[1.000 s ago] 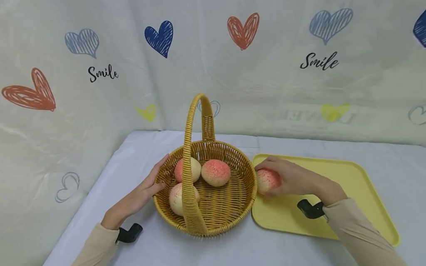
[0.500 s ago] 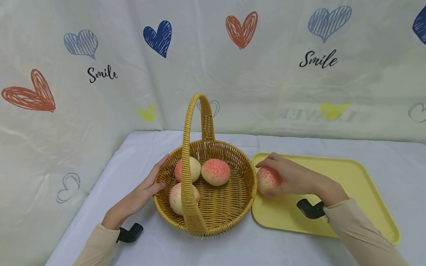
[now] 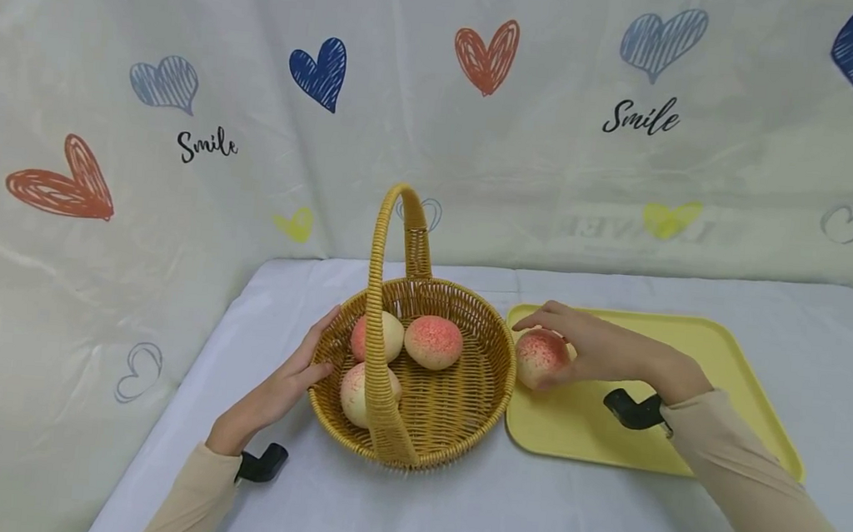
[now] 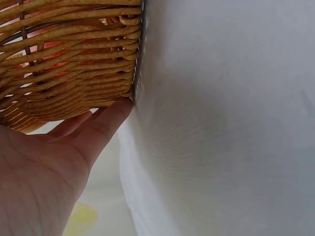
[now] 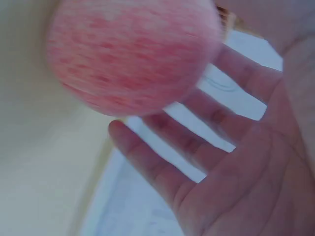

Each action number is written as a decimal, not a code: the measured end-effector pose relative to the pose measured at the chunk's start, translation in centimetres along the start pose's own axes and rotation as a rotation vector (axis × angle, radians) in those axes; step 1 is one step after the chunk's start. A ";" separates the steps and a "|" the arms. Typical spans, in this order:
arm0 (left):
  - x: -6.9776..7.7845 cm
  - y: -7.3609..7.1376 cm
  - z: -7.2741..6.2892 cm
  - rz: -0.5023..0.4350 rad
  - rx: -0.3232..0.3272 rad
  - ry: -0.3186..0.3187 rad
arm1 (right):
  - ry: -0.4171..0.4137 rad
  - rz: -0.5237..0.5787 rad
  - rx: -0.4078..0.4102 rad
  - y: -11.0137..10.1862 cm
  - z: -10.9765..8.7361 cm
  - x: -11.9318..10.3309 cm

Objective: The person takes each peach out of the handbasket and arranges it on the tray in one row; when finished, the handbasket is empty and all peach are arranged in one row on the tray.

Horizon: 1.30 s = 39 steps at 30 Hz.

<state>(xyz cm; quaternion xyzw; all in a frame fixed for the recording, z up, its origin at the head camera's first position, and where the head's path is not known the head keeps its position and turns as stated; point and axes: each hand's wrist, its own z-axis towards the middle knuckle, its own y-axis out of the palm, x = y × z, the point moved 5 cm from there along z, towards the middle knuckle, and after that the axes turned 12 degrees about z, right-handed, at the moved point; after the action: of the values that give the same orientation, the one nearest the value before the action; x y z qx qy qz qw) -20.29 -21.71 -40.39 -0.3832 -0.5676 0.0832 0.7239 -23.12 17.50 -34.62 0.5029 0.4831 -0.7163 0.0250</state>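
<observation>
A yellow wicker basket [image 3: 450,443] with a tall arched handle stands on the table. Three pink-and-cream peaches lie inside, one of them the pinkish peach [image 3: 433,342] near the middle. My left hand [image 3: 285,384] holds the basket's left side, thumb over the rim; the left wrist view shows its fingers [image 4: 101,130] against the lower outer wall. Another peach [image 3: 542,359] is over the left end of a yellow tray [image 3: 654,434]. My right hand [image 3: 601,346] is around this peach, its fingers [image 5: 152,162] spread and fairly straight, the tips right at the peach's surface.
The tray's left edge lies close against the basket's right side. A white cloth [image 3: 452,518] covers the table. Behind stands a white curtain [image 3: 540,158] printed with hearts and "Smile". Black wrist mounts [image 3: 633,409] sit on both forearms.
My right hand has shifted slightly up and right, its fingers wider around the peach, more of which now shows. The peach has moved only a little. The left hand and basket stay put.
</observation>
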 end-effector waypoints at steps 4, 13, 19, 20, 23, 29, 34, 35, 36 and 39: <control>0.1 -0.1 0.0 -0.001 -0.001 -0.007 | -0.009 -0.050 0.011 -1.4 0.1 -2.0; -0.1 -0.4 0.0 -0.014 0.001 -0.010 | -0.118 -0.134 0.001 -1.3 3.8 -7.8; -0.1 -0.3 -0.1 -0.037 -0.011 -0.011 | -0.169 -0.189 -0.079 -0.2 7.7 -9.4; -0.1 -0.2 0.0 -0.038 -0.011 -0.010 | -0.168 -0.194 -0.097 0.1 8.2 -9.5; -0.1 -0.2 0.0 -0.032 -0.009 -0.015 | -0.121 -0.181 -0.166 1.3 9.6 -9.4; -0.1 0.0 -0.1 -0.028 -0.005 -0.013 | -0.023 -0.150 -0.300 4.0 10.9 -8.5; -0.1 0.0 0.0 -0.022 0.000 -0.016 | -0.046 -0.171 -0.293 4.8 10.6 -8.1; 0.0 0.0 0.0 -0.022 0.000 -0.015 | -0.048 -0.177 -0.288 4.8 10.6 -8.1; 0.0 0.0 0.0 -0.022 0.001 -0.014 | -0.045 -0.177 -0.288 4.8 10.5 -8.1; -0.1 0.0 0.0 -0.019 0.002 -0.011 | -0.057 -0.187 -0.291 4.9 10.3 -8.4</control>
<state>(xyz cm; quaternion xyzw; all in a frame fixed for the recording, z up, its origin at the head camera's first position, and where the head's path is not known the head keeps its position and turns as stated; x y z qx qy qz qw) -20.34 -21.75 -40.48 -0.3765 -0.5751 0.0791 0.7220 -23.59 3.73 -31.36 0.4263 0.6254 -0.6521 0.0446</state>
